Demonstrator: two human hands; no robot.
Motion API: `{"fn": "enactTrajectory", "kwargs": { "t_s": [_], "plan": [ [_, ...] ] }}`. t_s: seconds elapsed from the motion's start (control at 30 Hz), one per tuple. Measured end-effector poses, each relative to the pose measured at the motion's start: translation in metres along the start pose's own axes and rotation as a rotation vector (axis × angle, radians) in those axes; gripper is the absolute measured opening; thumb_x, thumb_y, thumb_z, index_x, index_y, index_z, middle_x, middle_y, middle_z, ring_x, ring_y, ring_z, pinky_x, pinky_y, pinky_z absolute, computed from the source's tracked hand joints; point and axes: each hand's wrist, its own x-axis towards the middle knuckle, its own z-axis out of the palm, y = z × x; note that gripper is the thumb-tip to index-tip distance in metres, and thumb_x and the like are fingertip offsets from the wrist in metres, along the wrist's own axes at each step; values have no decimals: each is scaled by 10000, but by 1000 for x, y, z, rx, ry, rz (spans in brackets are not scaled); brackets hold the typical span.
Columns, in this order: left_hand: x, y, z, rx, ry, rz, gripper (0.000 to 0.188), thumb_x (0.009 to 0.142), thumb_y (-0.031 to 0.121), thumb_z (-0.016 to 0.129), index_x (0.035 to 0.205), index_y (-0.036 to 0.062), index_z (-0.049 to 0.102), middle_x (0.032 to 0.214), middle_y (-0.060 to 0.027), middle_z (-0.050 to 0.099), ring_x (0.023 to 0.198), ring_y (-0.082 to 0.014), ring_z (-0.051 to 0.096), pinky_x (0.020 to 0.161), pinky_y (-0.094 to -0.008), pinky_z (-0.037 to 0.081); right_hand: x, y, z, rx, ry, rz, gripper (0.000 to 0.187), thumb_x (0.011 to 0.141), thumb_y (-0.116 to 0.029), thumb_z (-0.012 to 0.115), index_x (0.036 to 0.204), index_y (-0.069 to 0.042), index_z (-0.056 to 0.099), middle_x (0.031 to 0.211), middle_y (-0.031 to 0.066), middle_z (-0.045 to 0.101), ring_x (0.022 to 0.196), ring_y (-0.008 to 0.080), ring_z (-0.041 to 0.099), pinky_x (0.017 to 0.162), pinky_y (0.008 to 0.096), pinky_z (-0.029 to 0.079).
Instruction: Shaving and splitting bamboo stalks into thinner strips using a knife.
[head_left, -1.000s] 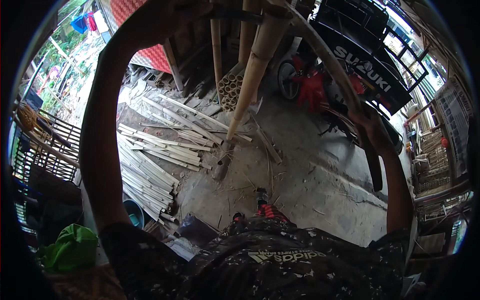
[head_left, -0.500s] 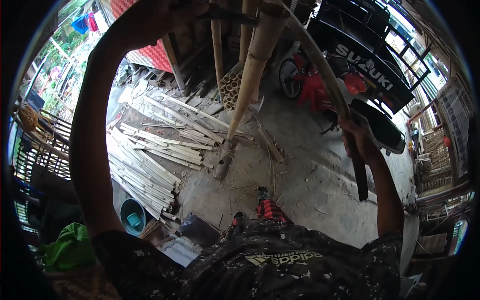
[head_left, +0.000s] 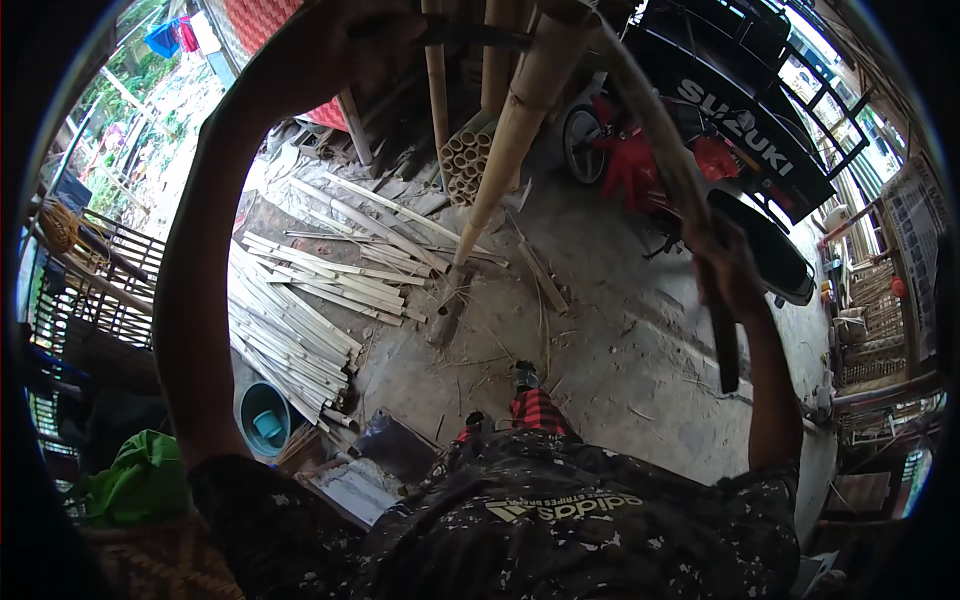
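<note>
A tall bamboo pole [head_left: 510, 130] stands on the floor in front of me, tilted slightly, its top near the upper edge of the view. My left hand [head_left: 375, 42] is closed on a dark, flat blade [head_left: 480, 37], probably a knife, whose far end meets the pole near the top. Farther right, my right hand [head_left: 722, 268] grips a long wooden stick [head_left: 655, 125] by its lower part. The stick slants up to the left, its upper end close to the pole's top; whether they touch cannot be told. The right hand is somewhat blurred.
Split bamboo strips [head_left: 290, 320] lie spread on the floor at left, beside a blue bucket [head_left: 265, 417]. Behind the pole stands a bundle of bamboo tubes [head_left: 465, 165]. A red and black motorcycle [head_left: 640, 170] with a black cargo bed [head_left: 740, 120] is at far right. Green cloth [head_left: 135, 480] lies lower left.
The wooden stick and my right hand have shifted a little to the right. The pole's top and the blade have also moved slightly right in the view. Both hands keep their hold.
</note>
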Motion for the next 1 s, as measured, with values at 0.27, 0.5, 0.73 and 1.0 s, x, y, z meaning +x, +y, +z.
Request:
{"fn": "enactTrajectory", "kwargs": {
  "t_s": [0.27,0.5,0.73,1.0],
  "plan": [
    [23,34,-14,-2,-136,-347,360,991,384,601,1144,89,738,758,-113,701,674,-206,660,658,-383,515,23,-18,-35,675,333,-304,309,995,-417,528,980,-113,583,656,0,500,507,109,522,463,249,439],
    [20,41,-14,101,-50,-229,314,977,338,629,1097,77,755,811,-97,729,692,-191,666,673,-371,527,-3,23,-19,254,81,69,170,980,-271,616,961,-104,592,610,0,527,359,83,417,319,249,310],
    [36,8,-11,18,-102,-178,306,985,342,627,1079,84,761,815,-81,734,670,-169,643,650,-362,513,36,6,-39,701,428,-270,403,1030,-459,401,1015,-85,552,768,67,538,618,218,575,629,344,512],
    [27,33,-32,103,-165,-407,317,968,364,655,1117,105,759,772,-78,719,617,-170,603,619,-346,487,26,5,-22,358,-30,47,345,980,-408,550,1031,-76,629,695,5,540,504,98,527,379,256,400]
  ]
}}
